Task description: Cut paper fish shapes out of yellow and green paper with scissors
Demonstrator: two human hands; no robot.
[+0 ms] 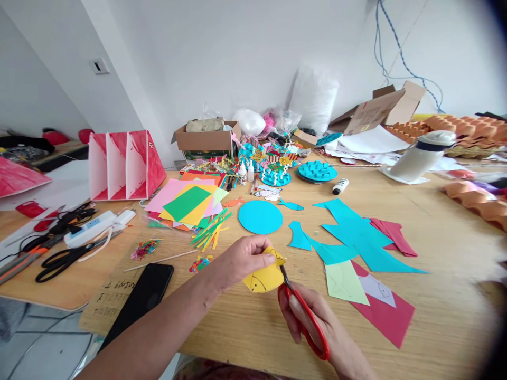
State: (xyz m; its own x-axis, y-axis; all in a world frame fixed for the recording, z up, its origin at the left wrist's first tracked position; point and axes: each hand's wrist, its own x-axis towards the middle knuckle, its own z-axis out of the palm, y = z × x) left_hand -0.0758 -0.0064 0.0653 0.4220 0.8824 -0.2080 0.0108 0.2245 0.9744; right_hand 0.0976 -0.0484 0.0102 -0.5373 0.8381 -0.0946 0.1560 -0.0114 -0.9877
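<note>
My left hand point(247, 261) pinches a piece of yellow paper point(263, 279) with a fish drawn on it in dark lines. In my right hand point(317, 316) is a pair of red-handled scissors point(307, 311), fingers through the loops. The blade tips meet the right edge of the yellow paper, near the drawn tail. Beyond my hands lies a blue paper circle point(260, 217). A blue paper fish point(291, 205) and an orange paper fish point(233, 202) rest behind it.
Blue paper scraps point(352, 232) and a red sheet point(390, 311) spread at the right. Left are stacked coloured sheets point(188, 203), paper strips point(212, 229), a black phone point(146, 295) and black scissors point(59, 261). Glue bottles point(243, 173) and a white tumbler point(420, 155) stand farther back.
</note>
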